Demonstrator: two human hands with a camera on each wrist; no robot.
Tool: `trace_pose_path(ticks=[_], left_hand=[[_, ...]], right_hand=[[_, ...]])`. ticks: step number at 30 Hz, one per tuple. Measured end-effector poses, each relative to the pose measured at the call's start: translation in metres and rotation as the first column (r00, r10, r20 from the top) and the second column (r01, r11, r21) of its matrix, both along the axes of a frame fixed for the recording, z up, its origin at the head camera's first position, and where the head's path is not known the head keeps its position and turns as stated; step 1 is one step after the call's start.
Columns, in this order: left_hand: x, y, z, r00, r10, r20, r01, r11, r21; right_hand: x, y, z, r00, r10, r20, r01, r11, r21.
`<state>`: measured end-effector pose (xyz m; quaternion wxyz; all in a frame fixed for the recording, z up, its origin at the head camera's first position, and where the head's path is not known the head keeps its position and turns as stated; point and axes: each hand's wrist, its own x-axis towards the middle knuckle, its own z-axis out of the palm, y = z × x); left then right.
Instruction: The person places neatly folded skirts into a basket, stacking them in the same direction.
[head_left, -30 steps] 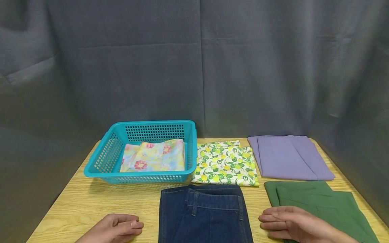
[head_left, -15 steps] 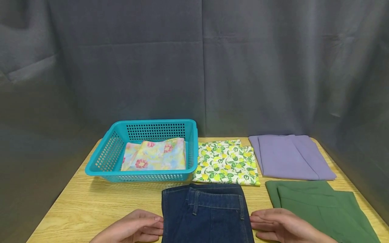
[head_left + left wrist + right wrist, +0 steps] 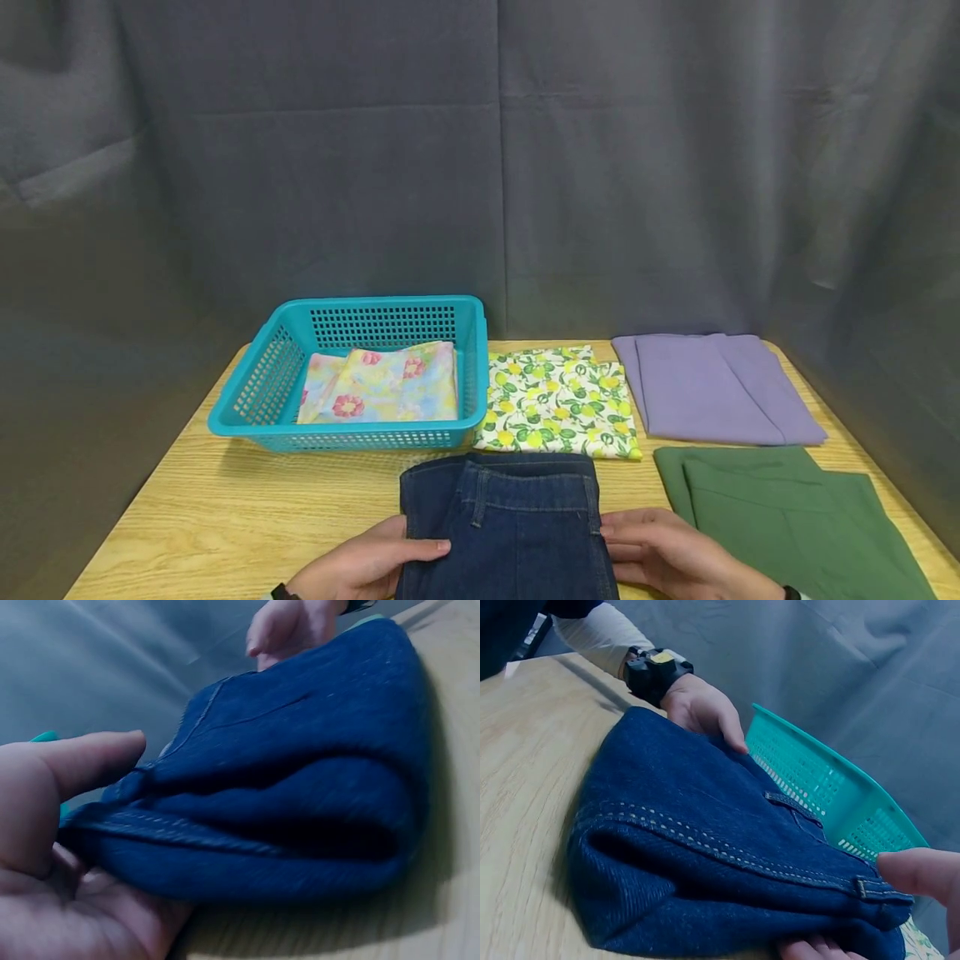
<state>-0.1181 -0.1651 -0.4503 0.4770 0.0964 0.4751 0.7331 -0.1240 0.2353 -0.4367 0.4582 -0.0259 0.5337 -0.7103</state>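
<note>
Folded dark blue jeans (image 3: 517,525) lie at the front middle of the table, belt loops and waistband toward the back. My left hand (image 3: 367,562) grips their left side, thumb laid on top and fingers tucked beneath, as the left wrist view shows of the jeans' folded layers (image 3: 285,787). At the opposite side my right hand (image 3: 660,550) holds the edge near a belt loop. In the right wrist view its thumb (image 3: 915,871) lies over the waistband and its fingertips (image 3: 817,949) reach under the denim.
A teal basket (image 3: 345,428) holding a folded floral cloth (image 3: 397,387) stands at the back left. Beside it lies folded lemon-print fabric (image 3: 555,408). Folded purple (image 3: 712,392) and green garments (image 3: 795,508) lie to the right. A grey curtain (image 3: 480,167) hangs behind the table.
Both hands have moved inward from either side of the jeans and taken hold of their edges. The left thumb now lies on top. The basket and other cloths have stayed put.
</note>
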Motion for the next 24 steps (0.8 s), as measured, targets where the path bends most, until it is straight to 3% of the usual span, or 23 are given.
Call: trace_pose_path(ticks=[6, 13, 18, 22, 24], left_hand=[[0.0, 0.009, -0.005, 0.998, 0.015, -0.061, -0.017, 1.0, -0.022], [0.003, 0.013, -0.011, 0.994, 0.041, -0.105, -0.049, 0.996, -0.079], [0.006, 0.012, -0.01, 0.984, 0.036, -0.173, -0.052, 0.994, -0.094], [0.009, 0.013, -0.009, 0.974, 0.045, -0.222, -0.072, 0.991, -0.116], [0.011, 0.014, -0.007, 0.971, 0.063, -0.231, -0.095, 0.987, -0.131]], right_hand=[[-0.001, -0.015, 0.001, 0.998, -0.044, -0.047, 0.051, 0.984, 0.173], [-0.002, -0.031, 0.007, 0.995, -0.062, -0.074, 0.08, 0.959, 0.273], [-0.001, -0.041, 0.009, 0.979, -0.078, -0.187, 0.144, 0.917, 0.373], [0.002, -0.043, 0.004, 0.985, -0.085, -0.151, 0.121, 0.96, 0.252], [0.003, -0.045, 0.001, 0.988, -0.112, -0.108, 0.133, 0.967, 0.218]])
